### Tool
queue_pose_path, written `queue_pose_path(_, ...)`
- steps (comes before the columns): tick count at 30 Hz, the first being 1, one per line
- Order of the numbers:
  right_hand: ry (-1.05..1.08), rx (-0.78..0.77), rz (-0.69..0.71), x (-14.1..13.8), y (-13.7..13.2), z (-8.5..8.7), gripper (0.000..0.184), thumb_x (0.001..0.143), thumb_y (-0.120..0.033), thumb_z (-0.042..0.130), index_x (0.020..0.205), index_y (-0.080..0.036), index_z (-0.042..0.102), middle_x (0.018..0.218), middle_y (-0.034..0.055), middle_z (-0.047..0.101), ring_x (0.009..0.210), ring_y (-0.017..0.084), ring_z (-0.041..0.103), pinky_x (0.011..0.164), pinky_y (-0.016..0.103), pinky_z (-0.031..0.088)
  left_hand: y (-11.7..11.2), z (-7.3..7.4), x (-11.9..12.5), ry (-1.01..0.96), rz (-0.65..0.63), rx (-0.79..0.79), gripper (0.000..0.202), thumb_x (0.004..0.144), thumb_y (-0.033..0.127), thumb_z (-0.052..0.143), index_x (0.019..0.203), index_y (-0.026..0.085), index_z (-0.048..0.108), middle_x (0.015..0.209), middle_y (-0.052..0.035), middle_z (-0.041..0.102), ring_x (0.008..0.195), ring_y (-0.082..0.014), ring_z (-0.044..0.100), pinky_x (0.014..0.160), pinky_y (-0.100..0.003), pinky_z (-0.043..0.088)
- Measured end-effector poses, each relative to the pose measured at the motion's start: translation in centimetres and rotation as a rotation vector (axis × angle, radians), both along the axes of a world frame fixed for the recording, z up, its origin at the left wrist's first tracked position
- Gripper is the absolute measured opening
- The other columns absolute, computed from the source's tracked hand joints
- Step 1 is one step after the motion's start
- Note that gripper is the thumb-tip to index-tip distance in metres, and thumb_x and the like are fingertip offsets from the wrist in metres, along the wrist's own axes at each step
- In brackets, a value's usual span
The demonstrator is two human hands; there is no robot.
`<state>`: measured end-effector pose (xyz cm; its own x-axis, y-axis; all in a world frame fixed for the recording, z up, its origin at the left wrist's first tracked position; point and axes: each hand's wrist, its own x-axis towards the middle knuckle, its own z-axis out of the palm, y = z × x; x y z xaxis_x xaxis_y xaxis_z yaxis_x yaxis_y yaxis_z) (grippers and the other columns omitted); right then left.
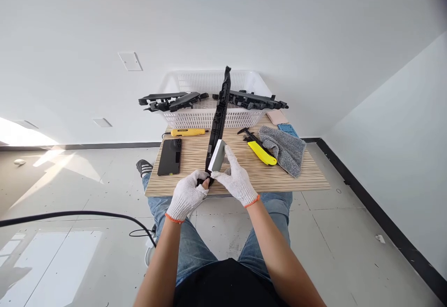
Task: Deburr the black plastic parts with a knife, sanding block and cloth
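Observation:
Both my hands wear white knit gloves. My left hand (pixel 186 196) is closed round the near end of a long black plastic part (pixel 220 111), which stands tilted up from the small wooden table (pixel 296 179) toward the basket. My right hand (pixel 235 180) pinches a grey and white sanding block (pixel 217 156) and presses it against the right side of the part near its lower end.
A white mesh basket (pixel 209 113) at the table's back carries more black parts (pixel 172 100) across its rim. On the table lie a yellow screwdriver (pixel 187 132), a black phone (pixel 169 156), a yellow utility knife (pixel 261 153), a grey cloth (pixel 284 148). A black cable (pixel 77 214) crosses the floor.

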<state>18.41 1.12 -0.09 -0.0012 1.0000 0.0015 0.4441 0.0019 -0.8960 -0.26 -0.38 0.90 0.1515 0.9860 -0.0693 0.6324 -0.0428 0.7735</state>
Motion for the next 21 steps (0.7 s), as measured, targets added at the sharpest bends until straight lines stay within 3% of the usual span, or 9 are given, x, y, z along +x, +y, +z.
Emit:
queue_pose_path(2,0.047,-0.021,-0.022,0.09,0.03,-0.11,0.09,0.081,-0.042,0.072,0.161,-0.031,0.033,0.095,0.0003,0.071,0.059,0.015,0.055,0.069,0.037,0.052,0.04,0.04,-0.06,-0.001,-0.008,-0.008,0.033,0.086,0.053,0.049,0.087,0.023,0.064,0.074,-0.0008,0.069,0.072,-0.0199,0.063,0.064,-0.029,0.045)
queue_pose_path(6,0.21,-0.043,-0.071,0.15,0.15,-0.25,0.084,0.08,-0.042,0.072,0.157,-0.038,0.04,0.123,0.004,0.068,0.057,0.012,0.055,0.065,0.036,0.054,0.17,-0.01,-0.17,-0.006,-0.025,-0.001,0.034,0.085,0.052,0.051,0.091,0.023,0.066,0.079,-0.0014,0.073,0.076,-0.0208,0.066,0.068,-0.03,0.048)
queue_pose_path(9,0.363,-0.092,-0.118,-0.06,0.3,-0.26,0.088,0.077,-0.04,0.074,0.157,-0.04,0.037,0.129,0.0042,0.064,0.058,0.011,0.057,0.058,0.032,0.054,0.2,-0.17,-0.26,-0.009,-0.032,0.007,0.033,0.085,0.052,0.052,0.091,0.023,0.067,0.082,-0.0013,0.074,0.076,-0.0205,0.067,0.069,-0.03,0.05)
queue_pose_path(15,0.489,-0.117,-0.273,-0.34,0.45,-0.09,0.101,0.073,-0.039,0.077,0.16,-0.039,0.026,0.119,0.0041,0.065,0.06,0.01,0.056,0.054,0.028,0.054,0.21,-0.32,-0.26,0.011,-0.019,0.014,0.033,0.085,0.051,0.052,0.092,0.024,0.068,0.091,-0.002,0.077,0.083,-0.0217,0.07,0.072,-0.03,0.052)
queue_pose_path(21,0.702,-0.166,-0.139,0.05,0.32,0.49,0.103,0.071,-0.036,0.077,0.159,-0.039,0.025,0.106,-0.0004,0.065,0.05,0.005,0.047,0.045,0.024,0.045,0.31,-0.23,-0.32,0.011,-0.022,0.002,0.035,0.085,0.054,0.052,0.091,0.023,0.068,0.094,-0.003,0.078,0.082,-0.0223,0.07,0.075,-0.031,0.053)
